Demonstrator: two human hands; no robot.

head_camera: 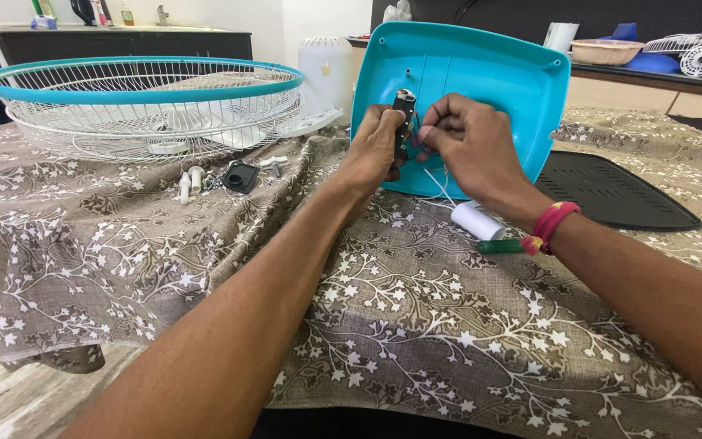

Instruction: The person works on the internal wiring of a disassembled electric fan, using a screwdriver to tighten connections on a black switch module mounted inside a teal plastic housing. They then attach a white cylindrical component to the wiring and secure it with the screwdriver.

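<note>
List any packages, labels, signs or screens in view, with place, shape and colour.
No signs or screens.
Bottles: far counter at top left, small and upright, green, red and yellowish; labels too small to tell.
White appliance body: behind the turquoise base, a small yellowish sticker on its front.

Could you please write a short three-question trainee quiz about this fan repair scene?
1. True or false: the left hand grips a small black rectangular switch part.
2. What lies on the patterned brown tablecloth under the right hand's wrist?
A. a green-handled screwdriver
B. a hammer
C. scissors
3. What colour is the rim of the round white wire fan guard?

Key:
1. True
2. A
3. Turquoise, like the tilted turquoise plastic base shell.
</note>
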